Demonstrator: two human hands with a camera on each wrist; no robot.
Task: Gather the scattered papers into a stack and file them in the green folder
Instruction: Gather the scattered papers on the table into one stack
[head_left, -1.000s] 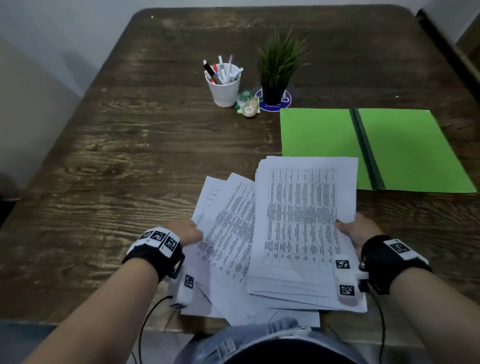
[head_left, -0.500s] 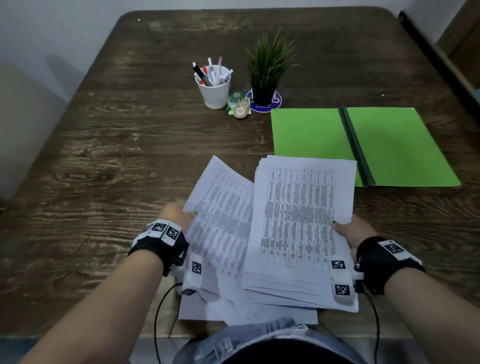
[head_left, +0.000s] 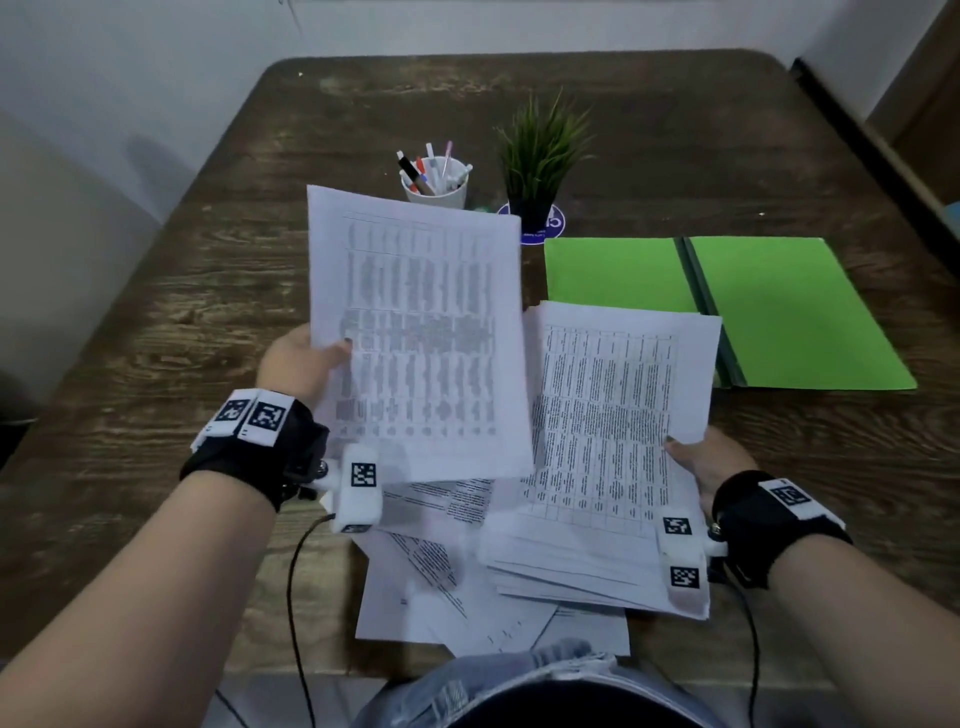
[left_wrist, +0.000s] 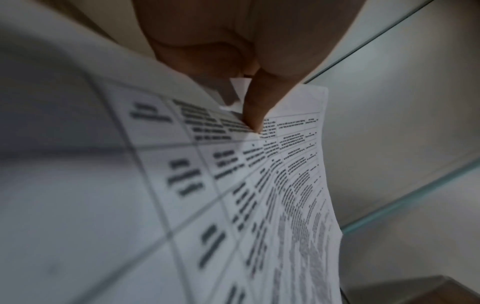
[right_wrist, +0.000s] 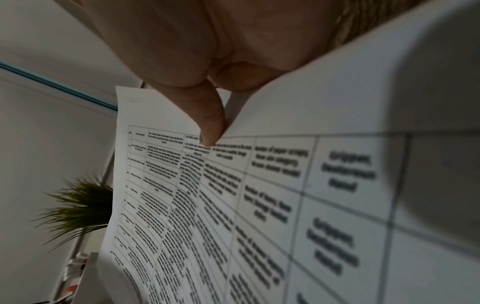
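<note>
My left hand (head_left: 311, 358) pinches a printed sheet (head_left: 415, 332) by its left edge and holds it raised and tilted above the table; the left wrist view shows the thumb (left_wrist: 255, 111) pressed on that sheet (left_wrist: 233, 195). My right hand (head_left: 706, 462) grips the right edge of a thick paper stack (head_left: 608, 441), thumb (right_wrist: 210, 121) on the top page (right_wrist: 259, 195). Several loose papers (head_left: 447, 587) lie fanned on the table under and between both. The green folder (head_left: 779, 312) lies open and flat behind the stack at the right.
A white cup of pens (head_left: 435, 179) and a small potted plant (head_left: 540, 166) on a blue coaster stand at mid-table behind the raised sheet. The dark wooden table (head_left: 171, 322) ends at a wall on the left. A wrist-camera cable (head_left: 296, 597) hangs off the near edge.
My left hand has lifted one sheet off the loose pile, up and away from me. My right hand keeps its grip on the stack, which has barely moved.
</note>
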